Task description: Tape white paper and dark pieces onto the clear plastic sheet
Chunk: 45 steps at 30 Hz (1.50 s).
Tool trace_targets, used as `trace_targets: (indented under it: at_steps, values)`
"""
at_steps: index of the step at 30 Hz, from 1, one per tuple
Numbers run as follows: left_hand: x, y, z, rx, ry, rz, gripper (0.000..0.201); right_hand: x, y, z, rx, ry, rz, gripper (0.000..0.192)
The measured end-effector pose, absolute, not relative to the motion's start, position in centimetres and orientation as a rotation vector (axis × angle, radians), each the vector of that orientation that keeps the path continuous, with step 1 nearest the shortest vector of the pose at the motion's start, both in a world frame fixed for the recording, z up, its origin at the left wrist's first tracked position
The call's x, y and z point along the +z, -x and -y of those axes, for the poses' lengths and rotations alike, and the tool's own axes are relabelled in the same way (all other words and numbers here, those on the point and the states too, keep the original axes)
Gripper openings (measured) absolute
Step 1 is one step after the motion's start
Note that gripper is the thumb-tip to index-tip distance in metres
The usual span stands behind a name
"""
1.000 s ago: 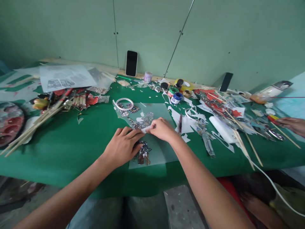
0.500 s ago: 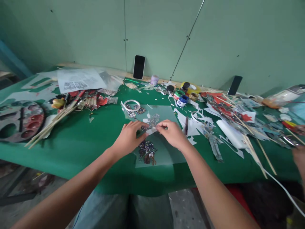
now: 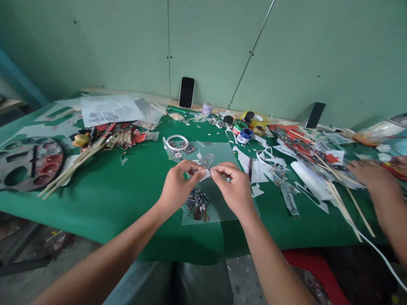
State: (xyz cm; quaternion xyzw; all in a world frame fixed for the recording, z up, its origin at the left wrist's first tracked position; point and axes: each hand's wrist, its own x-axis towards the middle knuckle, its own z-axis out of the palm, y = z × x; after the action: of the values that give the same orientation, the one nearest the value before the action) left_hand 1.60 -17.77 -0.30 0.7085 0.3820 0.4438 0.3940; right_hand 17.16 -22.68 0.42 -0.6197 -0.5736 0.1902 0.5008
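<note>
A white scrap (image 3: 206, 174) is pinched between the fingertips of both hands at the middle of the view, just above a clear sheet (image 3: 219, 203) that lies on the green tabletop (image 3: 104, 199). The left hand (image 3: 178, 186) closes thumb and forefinger on the scrap's left end; the right hand (image 3: 233, 188) does the same at its right end, the other fingers curled. What the scrap is cannot be made out, being small and partly covered by the fingers. A dark cutout (image 3: 197, 204) lies on the sheet at 6 o'clock from the hands, near the sheet's front edge, which itself runs close to the tabletop's front edge. Bare green cloth lies at 8 to 9 o'clock of the hands, as far as a bundle of sticks (image 3: 74, 163) and a paint palette (image 3: 30, 163), the latter cut off by the left border. At 12 o'clock a tape ring (image 3: 177, 141) rests at the sheet's far corner, and beyond it a phone (image 3: 186, 92) leans on the wall. At 1 o'clock stand paint pots (image 3: 244, 135). From 2 to 3 o'clock, paper trimmings and sticks crowd the tabletop, too tangled to sort out, and another person's hand (image 3: 370, 176) rests among them, its arm cut off by the right border.
</note>
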Motion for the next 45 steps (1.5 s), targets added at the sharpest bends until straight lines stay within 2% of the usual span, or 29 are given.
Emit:
trace_targets:
  at_steps: [9,14,17,23,35,41,45]
  values:
    - [0.3,-1.7,18.3,1.096,-1.741,-0.99,0.023,0.9,-16.2,22.8,0.39,1.389,1.392,0.022]
    - [0.2,-1.5,18.2,1.03,-1.783,-1.053,0.021,0.2,-16.4,22.2,0.22,1.449,1.398,0.019]
    - [-0.2,-1.0,18.0,0.986,-2.033,-1.155,0.019,-1.0,-17.4,21.3,0.167,1.538,1.384,0.019]
    - [-2.3,-0.4,18.3,0.698,-2.764,-1.071,0.022,-4.1,-18.6,19.9,0.313,1.776,1.495,0.018]
    - [-1.6,-0.2,17.2,0.797,-2.11,-1.091,0.025,-2.8,-17.2,21.2,0.522,1.489,1.401,0.025]
    - [-1.9,-0.2,17.4,0.787,-2.186,-1.128,0.027,-2.7,-17.3,21.0,0.307,1.519,1.363,0.021]
    - [-2.5,-0.2,17.9,0.724,-2.601,-1.095,0.029,-3.1,-17.8,20.6,0.271,1.732,1.403,0.018]
